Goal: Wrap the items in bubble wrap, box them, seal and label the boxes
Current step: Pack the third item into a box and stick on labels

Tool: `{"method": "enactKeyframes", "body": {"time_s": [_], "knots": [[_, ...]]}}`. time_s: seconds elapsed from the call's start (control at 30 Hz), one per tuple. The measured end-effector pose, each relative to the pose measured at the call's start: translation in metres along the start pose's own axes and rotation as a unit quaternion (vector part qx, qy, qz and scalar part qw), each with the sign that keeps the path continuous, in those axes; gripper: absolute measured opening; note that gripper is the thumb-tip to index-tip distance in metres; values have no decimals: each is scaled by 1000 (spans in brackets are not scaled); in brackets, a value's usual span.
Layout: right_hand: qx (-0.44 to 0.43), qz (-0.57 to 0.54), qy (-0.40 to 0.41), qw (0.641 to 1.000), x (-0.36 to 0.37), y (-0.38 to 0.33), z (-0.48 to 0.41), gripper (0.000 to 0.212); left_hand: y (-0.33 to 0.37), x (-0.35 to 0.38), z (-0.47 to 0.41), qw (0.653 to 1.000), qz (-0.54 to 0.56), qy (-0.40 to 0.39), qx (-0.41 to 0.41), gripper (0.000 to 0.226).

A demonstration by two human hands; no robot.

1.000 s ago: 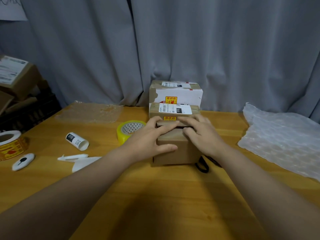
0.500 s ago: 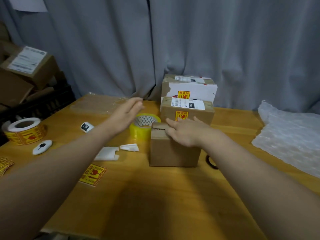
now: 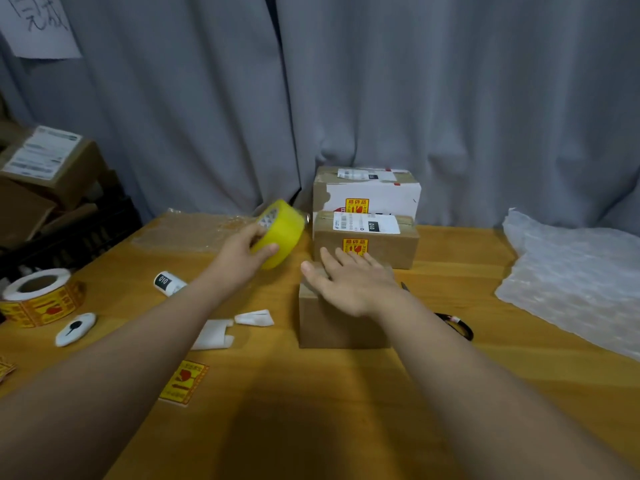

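Observation:
A small plain cardboard box (image 3: 332, 323) stands on the wooden table (image 3: 311, 410) in front of me. My right hand (image 3: 349, 282) lies flat on its top with fingers spread, pressing the flaps down. My left hand (image 3: 242, 254) grips a yellow tape roll (image 3: 282, 233), lifted off the table just left of the boxes. Behind the small box stand two sealed, labelled boxes: a brown one (image 3: 365, 242) with a red-yellow fragile sticker and a larger white-faced one (image 3: 367, 192) behind it.
A sheet of bubble wrap (image 3: 571, 282) lies at the right. At the left are a fragile-sticker roll (image 3: 40, 299), a white cutter (image 3: 75, 329), a small label roll (image 3: 168, 283), backing scraps (image 3: 214, 334) and a loose fragile sticker (image 3: 183, 381). Black scissors (image 3: 457, 325) lie right of the box. Stacked boxes (image 3: 45, 168) sit far left.
My left hand left the small box, reached to the yellow tape roll and has picked it up off the table. My right hand stays pressing on the box top.

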State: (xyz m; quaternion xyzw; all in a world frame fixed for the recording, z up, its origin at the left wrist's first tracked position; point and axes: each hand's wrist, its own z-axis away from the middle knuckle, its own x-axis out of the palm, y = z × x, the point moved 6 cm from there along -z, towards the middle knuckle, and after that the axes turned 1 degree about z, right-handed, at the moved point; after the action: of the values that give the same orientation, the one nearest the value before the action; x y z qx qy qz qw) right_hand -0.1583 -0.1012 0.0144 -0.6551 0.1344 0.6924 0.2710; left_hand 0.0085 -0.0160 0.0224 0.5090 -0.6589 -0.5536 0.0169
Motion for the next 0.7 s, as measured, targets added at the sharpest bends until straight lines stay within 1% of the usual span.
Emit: {"method": "enactKeyframes", "body": {"time_s": [0.07,0.1,0.13,0.2,0.27,0.33,0.4,0.43,0.47,0.53,0.57,0.6,0.63,0.7], "knots": [[9,-100,-26,995,-4,3,2,78,19,-12,12,990,138,1,4,20],[14,-171,-24,985,-7,6,5,78,27,-14,18,982,190,-4,2,18],[18,-250,-6,968,-12,8,9,77,34,-16,24,974,228,-6,2,17],[0,-382,84,920,-31,8,15,75,48,-19,33,965,263,-10,9,20],[-62,-435,190,878,-60,-1,20,64,67,-16,40,962,271,-24,30,26],[-111,-430,226,867,-85,-15,25,49,87,-9,46,952,298,-43,54,20],[-132,-438,226,860,-101,-21,29,31,106,-2,49,946,310,-60,67,13],[-138,-441,226,858,-107,-20,31,24,113,-1,47,948,308,-55,64,14],[-142,-434,225,861,-112,-16,34,20,117,-5,43,952,298,-36,54,20],[-151,-376,216,888,-119,-8,40,15,126,-24,30,968,242,41,50,43],[-156,-334,211,905,-122,-4,43,15,133,-34,24,976,199,67,65,51],[-159,-296,207,919,-124,-1,45,17,142,-40,18,983,151,64,87,52],[-157,-270,201,928,-126,2,47,21,151,-41,14,988,114,26,104,51],[-148,-243,189,940,-127,6,51,28,163,-33,10,985,93,-106,99,47]]}}
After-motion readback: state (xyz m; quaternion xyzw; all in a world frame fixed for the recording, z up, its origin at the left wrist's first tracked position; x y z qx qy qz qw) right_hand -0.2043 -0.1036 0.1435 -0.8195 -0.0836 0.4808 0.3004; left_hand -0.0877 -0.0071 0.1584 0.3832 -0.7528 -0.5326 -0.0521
